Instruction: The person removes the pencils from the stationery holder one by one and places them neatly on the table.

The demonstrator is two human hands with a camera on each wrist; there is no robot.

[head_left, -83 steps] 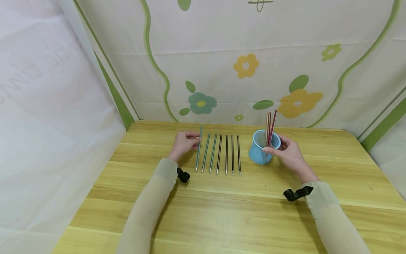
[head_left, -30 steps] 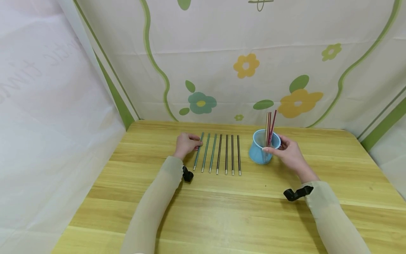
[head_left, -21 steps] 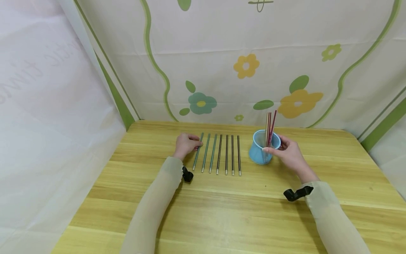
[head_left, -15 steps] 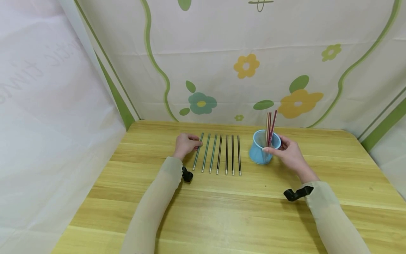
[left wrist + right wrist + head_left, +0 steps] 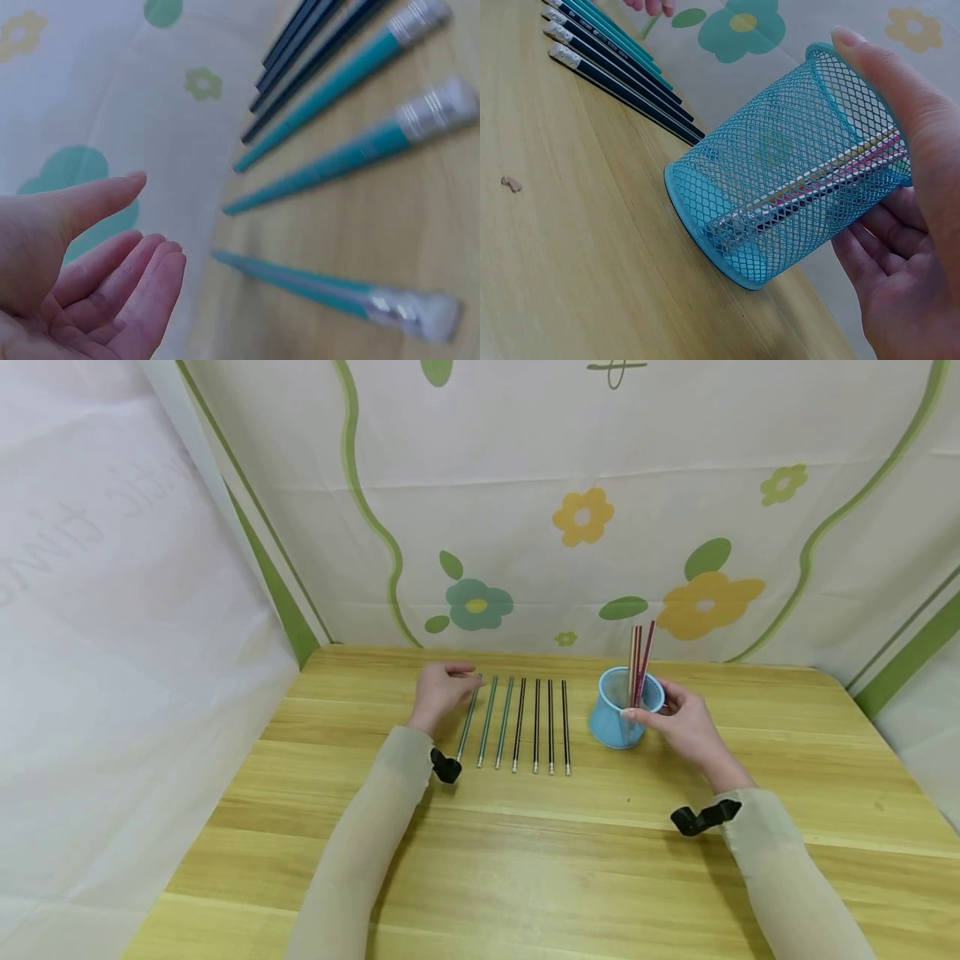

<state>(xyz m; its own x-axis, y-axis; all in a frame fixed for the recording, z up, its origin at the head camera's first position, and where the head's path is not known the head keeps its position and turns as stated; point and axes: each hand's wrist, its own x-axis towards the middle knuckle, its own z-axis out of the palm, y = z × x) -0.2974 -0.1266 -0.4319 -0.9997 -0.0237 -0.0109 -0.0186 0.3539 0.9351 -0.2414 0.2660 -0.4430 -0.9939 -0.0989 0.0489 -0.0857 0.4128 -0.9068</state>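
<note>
My left hand [image 5: 442,692] hovers over the far end of the leftmost teal pencil [image 5: 322,289], thumb and fingers apart and holding nothing in the left wrist view. Two more teal pencils [image 5: 487,722] lie to its right, followed by several black pencils [image 5: 536,727], all in one row with eraser ends toward me. My right hand [image 5: 688,727] grips a blue mesh pencil cup [image 5: 780,165] near its rim, thumb on the near side and fingers behind. Inside the cup stand a few red and gold pencils [image 5: 637,660], leaning to the right.
The wooden table [image 5: 540,860] reaches back to a white curtain [image 5: 480,527] printed with flowers. Another white curtain [image 5: 135,652] hangs at the left. A small brown crumb [image 5: 511,184] lies on the table near the cup.
The left hand set the leftmost teal pencil down at the row's left end, then let go and moved slightly up and away. The right hand and cup have stayed put.
</note>
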